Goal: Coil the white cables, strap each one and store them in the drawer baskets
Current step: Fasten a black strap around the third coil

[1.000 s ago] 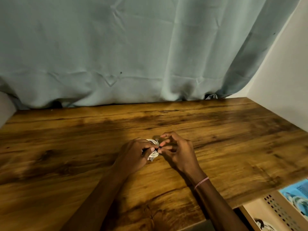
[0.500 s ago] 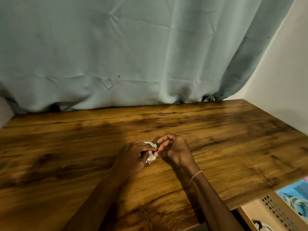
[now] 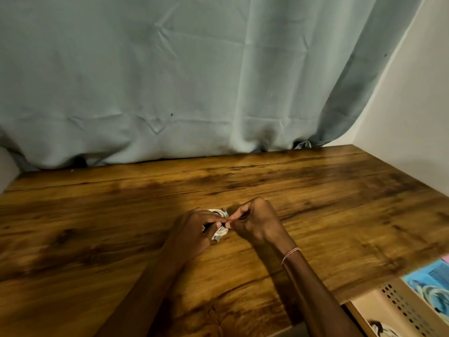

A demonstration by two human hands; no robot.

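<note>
No text, label, number legible anywhere. Near right, blue packet point(image 3: 430, 284) in basket point(image 3: 398, 306): print too blurred to make out.

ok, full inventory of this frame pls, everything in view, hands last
coiled white cable: 1, white, mid-table, between both hands
dark strap: 1, black, tiny, on the coil at the fingertips
table: 1, brown wood grain, lower frame
curtain: 1, grey-blue, behind the table's far edge
wall: 1, white, right side
drawer basket: 1, beige, perforated, below the table's near right corner
stored cable: 1, white with dark band, in that basket, cut off by the frame
blue item: 1, blue with whitish swirl, right of the perforated wall; unclear what
bracelet: 1, pink-white, right wrist
left hand: 1, grip round the coil
right hand: 1, grip pinching the strap
</note>
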